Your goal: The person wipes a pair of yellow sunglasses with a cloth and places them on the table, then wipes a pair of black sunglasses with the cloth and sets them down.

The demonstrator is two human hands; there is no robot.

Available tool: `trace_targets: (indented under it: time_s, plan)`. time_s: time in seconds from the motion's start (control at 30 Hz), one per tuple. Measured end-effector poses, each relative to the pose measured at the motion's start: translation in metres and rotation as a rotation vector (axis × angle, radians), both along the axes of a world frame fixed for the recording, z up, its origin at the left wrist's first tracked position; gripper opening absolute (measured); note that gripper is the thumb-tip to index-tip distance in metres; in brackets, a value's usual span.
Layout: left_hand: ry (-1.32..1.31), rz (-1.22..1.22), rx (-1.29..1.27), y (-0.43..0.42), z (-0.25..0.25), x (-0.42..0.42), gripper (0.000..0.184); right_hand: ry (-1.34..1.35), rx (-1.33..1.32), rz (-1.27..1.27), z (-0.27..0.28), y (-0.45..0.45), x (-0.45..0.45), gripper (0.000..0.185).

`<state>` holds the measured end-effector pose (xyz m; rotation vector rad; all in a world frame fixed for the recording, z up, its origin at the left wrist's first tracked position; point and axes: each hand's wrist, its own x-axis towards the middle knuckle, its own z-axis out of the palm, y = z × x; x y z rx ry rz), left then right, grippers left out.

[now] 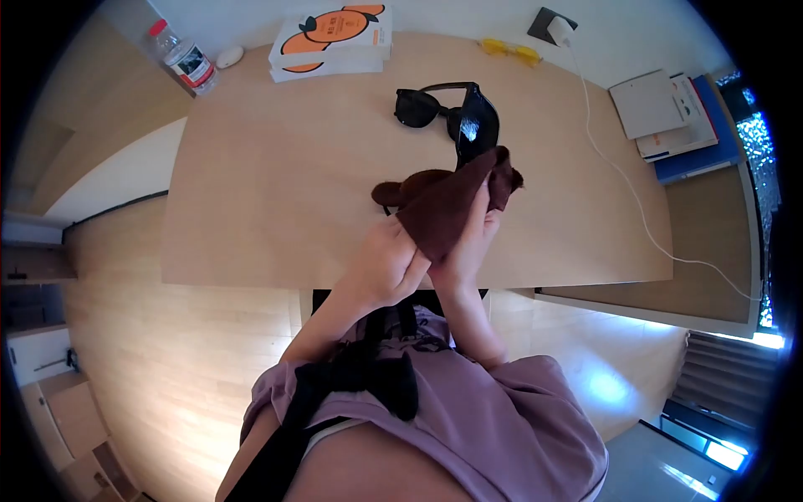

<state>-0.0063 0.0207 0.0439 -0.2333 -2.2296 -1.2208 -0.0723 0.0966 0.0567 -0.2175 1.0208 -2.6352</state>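
Observation:
Both my hands are together near the front edge of the table (251, 192). My left hand (389, 266) is closed on the lower left corner of a dark brown cloth (447, 209). Under the cloth's right side, my right hand (470, 243) grips it with the fingers pointing up. Brown-lensed glasses (422, 184) show partly behind the cloth, their lower part hidden; which hand bears them I cannot tell. Just beyond, black sunglasses (475, 117) lie on the table with their arms unfolded, one arm's end reaching behind the cloth.
Along the back are a water bottle (191, 65), a white rounded object (229, 57), white boxes with orange prints (335, 42) and yellow glasses (512, 52). A charger (559, 32) trails a white cable (619, 171) down the right side, near stacked papers and boxes (657, 105).

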Motion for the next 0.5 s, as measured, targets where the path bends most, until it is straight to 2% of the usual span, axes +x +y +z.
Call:
trace_targets:
  time_s: [0.03, 0.1, 0.17, 0.3, 0.37, 0.43, 0.47, 0.5]
  plan:
    - [0.07, 0.032, -0.036, 0.002, 0.0, -0.002, 0.021, -0.008, 0.046, -0.105, -0.002, 0.0, -0.001, 0.024]
    - [0.122, 0.072, -0.071, 0.003, -0.005, -0.006, 0.021, 0.056, 0.091, -0.122, -0.011, 0.005, -0.002, 0.023]
    - [0.174, 0.111, -0.107, 0.004, -0.006, -0.007, 0.021, 0.385, 0.256, -0.284, -0.02, 0.009, -0.006, 0.022]
    - [0.15, 0.079, -0.124, 0.002, -0.004, -0.006, 0.012, 0.516, 0.46, -0.224, -0.032, 0.024, -0.022, 0.025]
    - [0.13, 0.062, -0.136, -0.003, -0.012, 0.002, 0.01, 0.668, 0.592, -0.476, -0.038, 0.028, -0.03, 0.028]
    - [0.102, 0.219, 0.447, -0.008, -0.019, 0.016, 0.021, 0.233, 0.415, -0.449, -0.028, 0.038, -0.046, 0.028]
    - [0.101, 0.222, 0.447, -0.012, -0.015, 0.019, 0.021, -0.103, 0.137, -0.411, -0.03, 0.04, -0.06, 0.025]
    - [0.087, 0.197, 0.495, -0.017, 0.005, 0.017, 0.026, -0.027, 0.137, -0.261, -0.03, 0.047, -0.064, 0.038]
